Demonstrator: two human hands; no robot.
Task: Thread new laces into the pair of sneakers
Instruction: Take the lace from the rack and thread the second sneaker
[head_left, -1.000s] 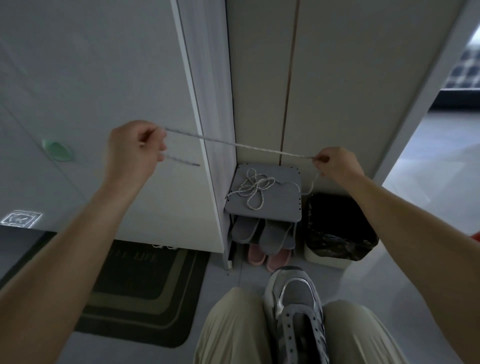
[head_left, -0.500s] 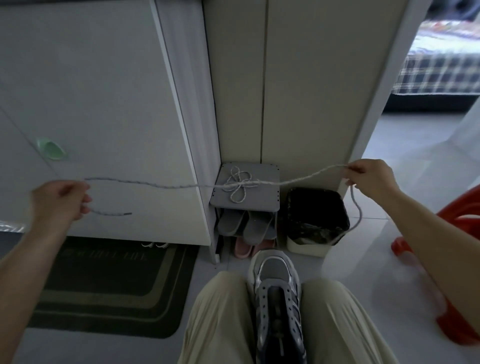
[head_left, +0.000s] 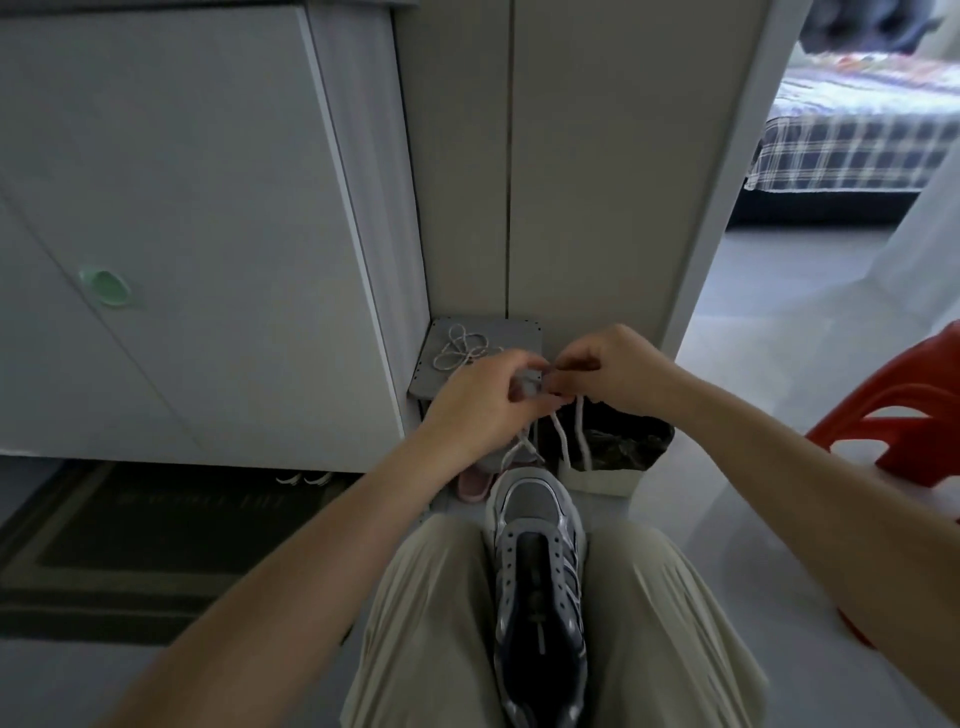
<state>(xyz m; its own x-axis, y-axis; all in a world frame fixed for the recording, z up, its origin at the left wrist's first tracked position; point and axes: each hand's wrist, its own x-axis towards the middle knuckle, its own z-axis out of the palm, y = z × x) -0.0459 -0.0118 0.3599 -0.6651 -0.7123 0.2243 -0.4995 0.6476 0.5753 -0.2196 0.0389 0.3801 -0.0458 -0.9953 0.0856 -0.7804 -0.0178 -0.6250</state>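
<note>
Grey-and-silver mesh covers the unlaced sneaker (head_left: 537, 512). It stands wedged between the person's knees in beige trousers (head_left: 431, 623), with its toe pointing away and its black tongue bare. Just above the toe, a pale speckled lace (head_left: 581, 431) hangs in several strands from the two hands, which meet close together in mid-air.

A low grey shoe rack (head_left: 519, 330) stands in the corner behind the hands, partly covered by the left one. A second pale lace (head_left: 462, 351) lies coiled on its top, and a pink slipper (head_left: 471, 484) shows beneath it, beside the left wrist. Right of the rack, a black bin with a white base (head_left: 631, 449) sits on the floor, with lace strands hanging in front of it. A white cabinet with a green oval handle (head_left: 106, 287) fills the left side, and a dark doormat (head_left: 130, 535) lies below it. A red plastic stool (head_left: 904, 410) stands at the right edge, and a bed with a plaid cover (head_left: 857, 150) shows through the doorway.

The left hand (head_left: 480, 405) has its fingers (head_left: 527, 400) curled in, pinching the lace against the thumb. The right hand (head_left: 610, 371) pinches it too, fingers (head_left: 569, 364) bent tightly and knuckles up. The fingertips of the two hands nearly touch, and the lace's run between them is hidden.
</note>
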